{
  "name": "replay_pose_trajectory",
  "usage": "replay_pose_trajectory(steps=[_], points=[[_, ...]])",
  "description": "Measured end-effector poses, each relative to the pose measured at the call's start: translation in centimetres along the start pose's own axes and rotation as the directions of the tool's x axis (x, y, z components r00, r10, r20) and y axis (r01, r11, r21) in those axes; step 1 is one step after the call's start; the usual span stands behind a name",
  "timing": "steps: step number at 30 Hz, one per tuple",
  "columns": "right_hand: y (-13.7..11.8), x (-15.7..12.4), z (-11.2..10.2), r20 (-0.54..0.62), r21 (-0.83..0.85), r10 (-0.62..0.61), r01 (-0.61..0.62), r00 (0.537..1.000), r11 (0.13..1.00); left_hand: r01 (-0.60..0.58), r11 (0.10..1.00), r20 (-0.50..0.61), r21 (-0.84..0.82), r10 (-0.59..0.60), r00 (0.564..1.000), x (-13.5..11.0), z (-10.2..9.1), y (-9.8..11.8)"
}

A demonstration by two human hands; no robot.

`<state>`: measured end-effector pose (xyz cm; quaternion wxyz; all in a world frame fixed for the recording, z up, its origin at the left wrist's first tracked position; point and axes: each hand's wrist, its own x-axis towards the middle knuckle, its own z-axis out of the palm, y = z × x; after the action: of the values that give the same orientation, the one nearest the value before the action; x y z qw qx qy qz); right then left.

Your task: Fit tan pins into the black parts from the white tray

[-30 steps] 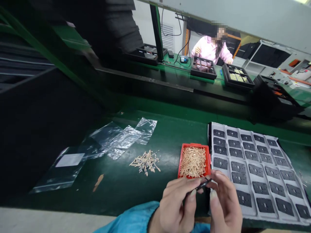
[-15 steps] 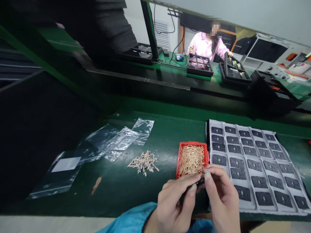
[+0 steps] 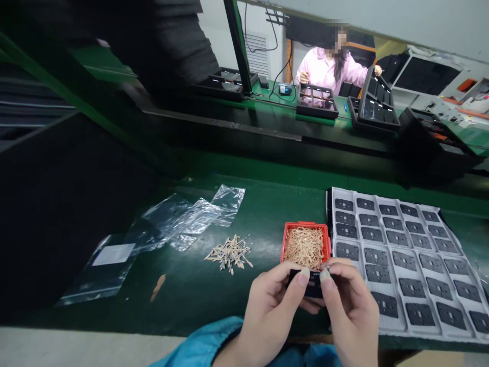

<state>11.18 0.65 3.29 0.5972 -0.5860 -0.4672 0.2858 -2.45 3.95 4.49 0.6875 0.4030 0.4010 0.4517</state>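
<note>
My left hand (image 3: pixel 273 300) is closed on a small flat black plastic plate (image 3: pixel 314 288), its thumb on the near face and its fingers behind. My right hand (image 3: pixel 351 300) pinches the right end of the same plate between thumb and fingers. A tiny bit shows at the right thumb tip, too small to name. Just beyond the hands stands a red box (image 3: pixel 282 250) filled with thin tan strips (image 3: pixel 304 247). Beside my right hand lies a grey moulded tray (image 3: pixel 399 320) holding rows of similar black plates (image 3: pixel 420 313).
A loose pile of tan strips (image 3: pixel 231 253) lies left of the box. Clear plastic bags (image 3: pixel 194 219) and a brown scrap (image 3: pixel 158 287) lie farther left on the green table (image 3: pixel 183 306). Across a dark ledge, a person in pink (image 3: pixel 324 66) handles a black case (image 3: pixel 376 99).
My hands have turned the black plate so its broad face now shows, and my left thumb has moved up onto it. Across the ledge, the person has raised part of the black case.
</note>
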Motion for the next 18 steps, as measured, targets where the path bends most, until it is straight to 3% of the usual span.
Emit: replay_pose_trajectory(steps=[6,9,12,15,18], points=[[-0.3,0.5,-0.4,0.055,0.003,0.058,-0.058,0.997,0.998,0.053,0.997,0.059,-0.052,-0.050,0.997,0.3,-0.4,0.2],[0.0,0.4,-0.2,0.034,-0.043,0.026,-0.025,0.999,0.999,0.072,0.993,0.077,-0.091,-0.065,0.995,0.2,-0.7,-0.2],[0.7,-0.2,0.1,-0.043,-0.146,-0.150,0.142,0.988,0.979,0.104,0.986,0.084,-0.133,-0.094,0.992,0.0,-0.9,-0.3],[1.5,-1.0,0.1,-0.119,-0.310,-0.395,0.343,0.911,0.887,0.167,0.969,0.124,-0.182,-0.145,0.982,-0.1,-0.9,0.1],[2.2,-1.5,-0.3,-0.110,-0.410,-0.524,0.441,0.845,0.798,0.237,0.948,0.162,-0.211,-0.205,0.965,-0.1,-0.7,0.8]])
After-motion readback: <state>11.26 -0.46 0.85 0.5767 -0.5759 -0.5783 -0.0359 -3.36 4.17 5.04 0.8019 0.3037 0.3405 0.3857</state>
